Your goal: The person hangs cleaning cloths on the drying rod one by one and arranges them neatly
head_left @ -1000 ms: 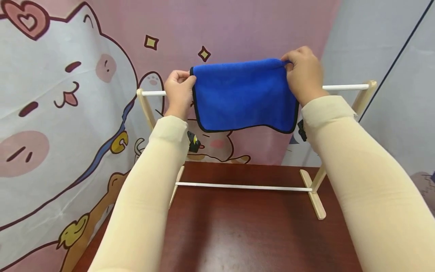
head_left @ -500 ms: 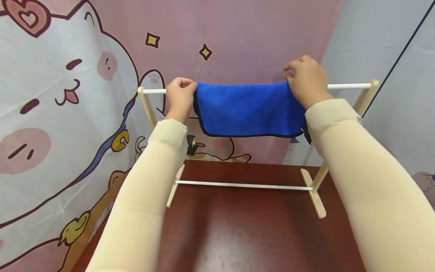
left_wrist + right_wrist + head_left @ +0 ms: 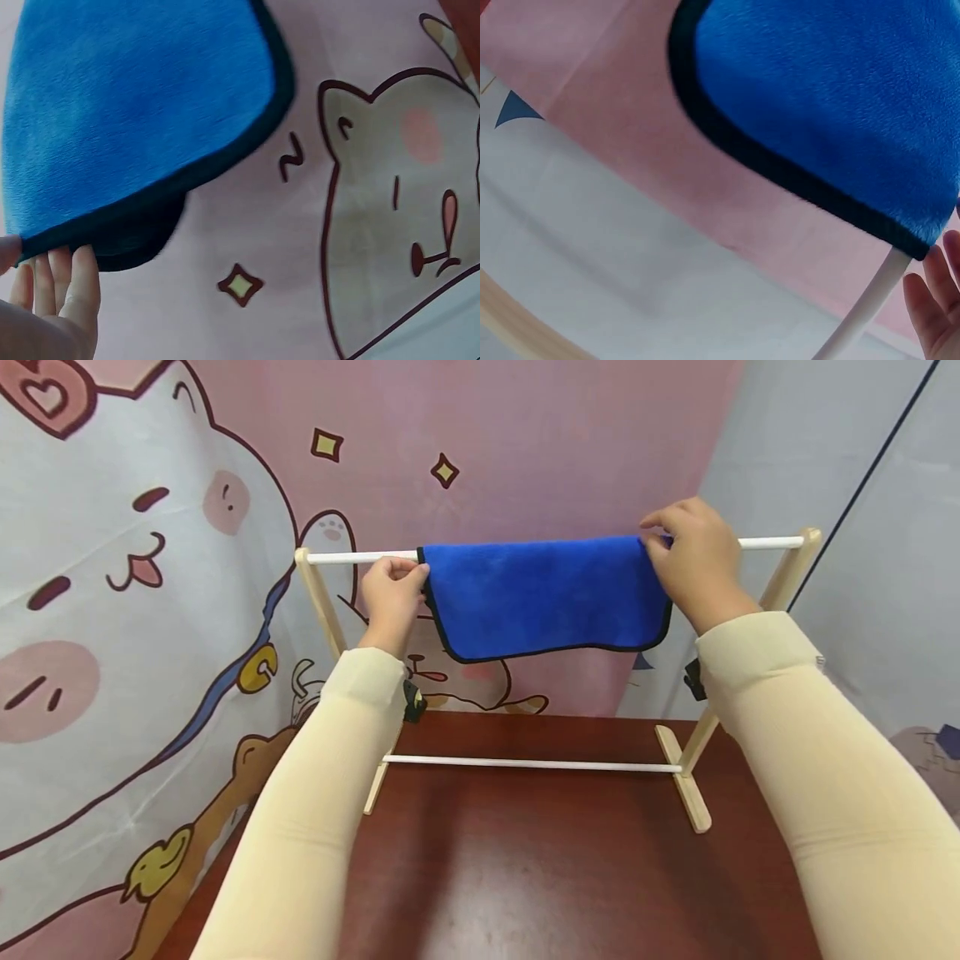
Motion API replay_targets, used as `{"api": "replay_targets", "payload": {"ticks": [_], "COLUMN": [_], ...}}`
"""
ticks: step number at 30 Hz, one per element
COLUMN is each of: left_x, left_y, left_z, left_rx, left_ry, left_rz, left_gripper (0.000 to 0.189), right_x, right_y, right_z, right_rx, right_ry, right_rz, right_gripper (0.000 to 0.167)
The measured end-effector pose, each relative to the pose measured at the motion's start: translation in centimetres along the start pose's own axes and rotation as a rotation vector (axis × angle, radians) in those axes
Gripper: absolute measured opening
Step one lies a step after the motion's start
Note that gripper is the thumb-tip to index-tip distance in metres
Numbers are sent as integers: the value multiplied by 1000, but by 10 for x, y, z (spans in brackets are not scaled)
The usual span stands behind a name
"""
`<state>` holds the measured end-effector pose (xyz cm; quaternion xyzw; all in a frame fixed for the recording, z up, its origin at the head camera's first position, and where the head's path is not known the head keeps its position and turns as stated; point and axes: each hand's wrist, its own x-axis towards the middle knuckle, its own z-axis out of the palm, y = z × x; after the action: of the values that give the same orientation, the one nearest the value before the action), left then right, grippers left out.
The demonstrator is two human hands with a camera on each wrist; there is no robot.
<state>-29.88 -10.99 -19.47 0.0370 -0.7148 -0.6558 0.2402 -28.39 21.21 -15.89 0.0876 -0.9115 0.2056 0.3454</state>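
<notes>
A blue towel (image 3: 547,597) with black edging hangs folded over the top rod (image 3: 352,557) of a wooden rack. My left hand (image 3: 392,600) pinches its left edge just below the rod; in the left wrist view the thumb lies in front of the black trim and the fingers (image 3: 79,289) behind it. At the upper right corner is my right hand (image 3: 699,564), thumb and forefinger apart. In the right wrist view its loosely extended fingers (image 3: 930,304) are beside the towel's corner, where the white rod comes out; contact is hard to tell.
The rack's feet (image 3: 684,781) stand on a dark brown table (image 3: 517,852), joined by a low white rod (image 3: 525,763). A pink and white cartoon backdrop (image 3: 525,443) hangs close behind and along the left side.
The towel has come down from above the rod and now drapes over it. Both hands lowered with it; the right fingers parted from their pinch and the hand shifted slightly right.
</notes>
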Motion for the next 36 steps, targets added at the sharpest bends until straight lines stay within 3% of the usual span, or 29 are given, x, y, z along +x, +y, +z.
{"api": "replay_targets", "payload": {"ticks": [5,9,12,16,19,21,30,36], "left_x": [-7,-13,-17,-17,-15,-12,1,3], "left_y": [-20,-34,-39,-41,-38,-35,-22,-19], "left_z": [-2,-4,-5,-6,-7,-8,-5,-1], "left_rx": [10,30,31,0,-22,-21,-34,-25], "left_ry": [-97,-192,-217,-192,-172,-156,-84,-71], "left_rz": [-55,-105,-119,-101,-88,-83,-39,-48], "left_gripper": [22,30,30,26,24,23,20,21], "right_x": [-15,-26,-32,-37,-39,-39,-44,-44], "right_y": [12,22,30,36,37,37,40,45], "right_z": [0,2,7,14,20,23,32,31], "right_rx": [73,153,214,424,613,683,705,705], "right_ry": [53,55,53,22,-12,-20,68,115], "right_rz": [47,171,266,362,421,448,452,411], "right_gripper": [29,36,40,39,29,22,25,19]}}
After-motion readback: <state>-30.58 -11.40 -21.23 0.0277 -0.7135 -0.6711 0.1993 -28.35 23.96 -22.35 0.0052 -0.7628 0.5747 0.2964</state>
